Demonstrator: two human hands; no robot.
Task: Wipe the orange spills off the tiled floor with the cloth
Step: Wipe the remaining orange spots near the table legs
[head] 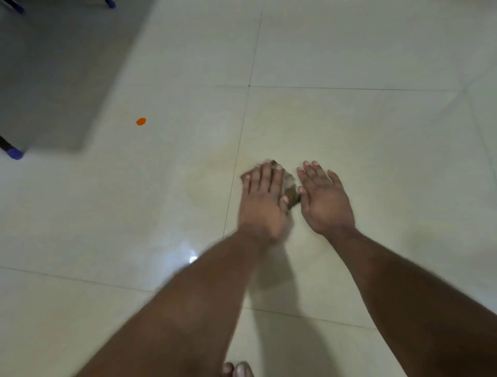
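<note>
My left hand (262,200) lies flat on a small brownish cloth (291,187), pressing it onto the pale tiled floor (349,129) near a tile joint. Only the cloth's right edge shows past my fingers. My right hand (324,197) hovers just to the right of the cloth with its fingers spread and nothing in it. One small orange spill (141,121) sits on the tile far to the upper left of both hands. A faint yellowish smear (215,161) surrounds the area of the cloth.
A dark shadow of furniture (53,75) covers the upper left floor. Blue-capped furniture feet stand at the left edge (14,153) and the top left (110,3). My toes (238,370) show at the bottom edge. A light glare (192,258) reflects off the tile.
</note>
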